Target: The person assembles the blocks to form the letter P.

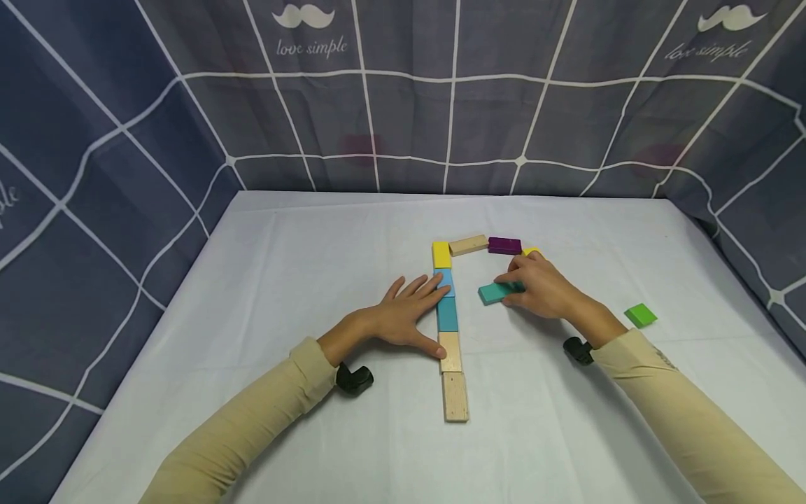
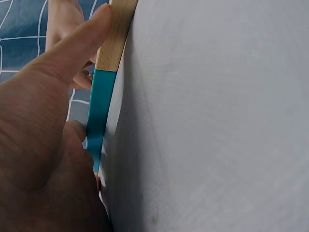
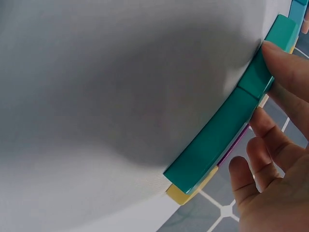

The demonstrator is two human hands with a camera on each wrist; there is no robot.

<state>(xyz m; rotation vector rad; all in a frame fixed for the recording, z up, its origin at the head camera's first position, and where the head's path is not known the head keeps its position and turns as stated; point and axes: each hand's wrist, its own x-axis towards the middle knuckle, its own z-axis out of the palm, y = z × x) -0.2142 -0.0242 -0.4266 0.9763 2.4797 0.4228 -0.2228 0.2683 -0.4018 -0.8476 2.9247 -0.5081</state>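
Note:
My left hand [image 1: 403, 318] lies with fingers spread along a straight column of blocks. Its fingertips touch the light blue block [image 1: 446, 281], and its thumb rests on a wooden block [image 1: 450, 358]. Between these sits a teal block [image 1: 448, 314]; a yellow block [image 1: 441, 254] tops the column and another wooden block [image 1: 455, 397] ends it nearest me. To the right, my right hand [image 1: 543, 288] pinches a green-teal block [image 3: 275, 48] between thumb and fingers. In the right wrist view, a second green-teal block [image 3: 212, 140] lies end to end with it.
From the column's top a wooden block [image 1: 469, 245], a purple block [image 1: 504, 246] and a partly hidden yellow block [image 1: 531, 250] run rightward. A bright green block [image 1: 641, 315] lies apart at the right. White cloth [image 1: 327, 238] covers the table; grid-patterned curtains [image 1: 409, 115] surround it.

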